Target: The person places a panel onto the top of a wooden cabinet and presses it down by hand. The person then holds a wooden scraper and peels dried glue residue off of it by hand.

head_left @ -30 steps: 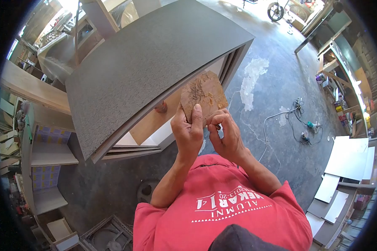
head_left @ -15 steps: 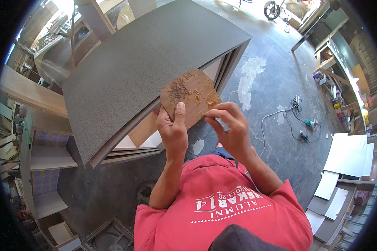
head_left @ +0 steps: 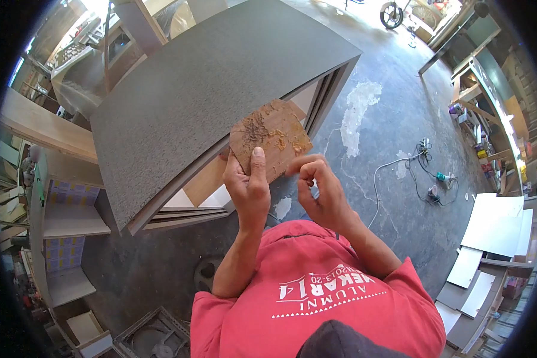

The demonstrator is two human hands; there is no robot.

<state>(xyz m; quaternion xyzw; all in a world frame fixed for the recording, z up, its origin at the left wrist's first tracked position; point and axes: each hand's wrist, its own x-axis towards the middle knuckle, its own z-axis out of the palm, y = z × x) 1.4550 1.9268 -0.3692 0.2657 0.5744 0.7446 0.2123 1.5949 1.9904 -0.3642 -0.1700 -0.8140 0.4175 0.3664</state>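
Grey cabinet on floor; by its open side, left hand clamps stained board, steadying it beside right hand, fingers curled, grip unclear.

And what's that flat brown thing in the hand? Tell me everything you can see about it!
The flat brown piece is thin and looks like wood. It has rounded corners at one end and little teeth along its lower right edge. Crusty amber and dark smears, maybe old glue, cover much of its face. It's held up at a slant in front of the gray cabinet. The left hand has its thumb on the face; the right hand is by the toothed edge, too blurred to tell if it touches.
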